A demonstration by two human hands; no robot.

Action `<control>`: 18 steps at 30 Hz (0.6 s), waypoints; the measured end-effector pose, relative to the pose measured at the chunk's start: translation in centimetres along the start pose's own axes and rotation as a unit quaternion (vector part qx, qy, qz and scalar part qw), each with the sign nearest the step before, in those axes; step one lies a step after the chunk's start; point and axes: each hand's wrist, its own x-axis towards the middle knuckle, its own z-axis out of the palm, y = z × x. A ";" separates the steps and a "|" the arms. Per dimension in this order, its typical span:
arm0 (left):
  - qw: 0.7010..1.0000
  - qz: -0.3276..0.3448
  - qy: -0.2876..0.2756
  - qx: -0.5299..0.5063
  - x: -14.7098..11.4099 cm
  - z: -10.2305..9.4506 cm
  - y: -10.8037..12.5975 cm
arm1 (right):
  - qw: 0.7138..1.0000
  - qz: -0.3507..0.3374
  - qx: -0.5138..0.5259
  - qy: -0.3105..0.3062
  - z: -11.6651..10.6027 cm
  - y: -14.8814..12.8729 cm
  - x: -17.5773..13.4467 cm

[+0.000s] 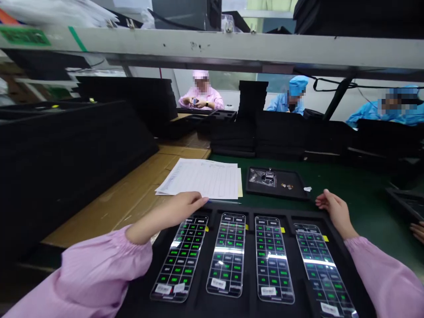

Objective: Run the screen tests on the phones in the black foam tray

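Note:
A black tray [250, 260] holds several smartphones side by side, their lit screens showing grids of green labels. Between the leftmost phone [182, 260] and the sheets of paper is my left hand [183, 206], fingers stretched to the right, with nothing visibly gripped. Its fingertips reach the end of a thin pen [225, 202]; whether they touch it I cannot tell. By the tray's far right corner, beyond the rightmost phone [323, 265], my right hand [335, 214] is empty, its fingers loosely bent and apart. White barcode stickers lie on the phones' lower ends.
Printed sheets [202, 179] lie beyond the tray. A small black tray [278, 190] beside them holds a plastic bag and small parts. Black tray stacks [66, 154] rise at left and back. A shelf beam [212, 44] crosses above. Co-workers sit behind; another person's hand [418, 230] shows at right.

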 end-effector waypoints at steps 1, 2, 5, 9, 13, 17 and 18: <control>1.000 0.001 -0.007 0.000 0.3 0.1 0.1 | 1.000 0.006 0.001 0.001 -0.1 0.1 0.0; 1.000 0.002 -0.015 -0.004 0.7 0.1 0.1 | 1.000 0.011 -0.001 0.000 -0.2 0.1 0.0; 0.999 0.008 -0.045 -0.001 1.7 0.2 0.1 | 0.999 0.027 -0.021 -0.003 -0.4 0.0 0.0; 0.997 0.010 -0.055 0.060 2.8 0.8 0.1 | 0.998 0.042 -0.056 0.005 -0.2 -0.6 0.0; 0.994 0.011 -0.062 0.094 3.5 1.2 0.5 | 0.995 0.052 -0.081 0.008 -0.1 -1.2 -0.2; 0.993 0.009 -0.071 0.098 4.0 1.3 0.4 | 0.993 0.064 -0.095 0.002 0.0 -1.6 -0.2; 0.993 0.009 -0.074 0.092 3.9 1.3 0.2 | 0.993 0.066 -0.098 -0.002 0.1 -1.7 -0.2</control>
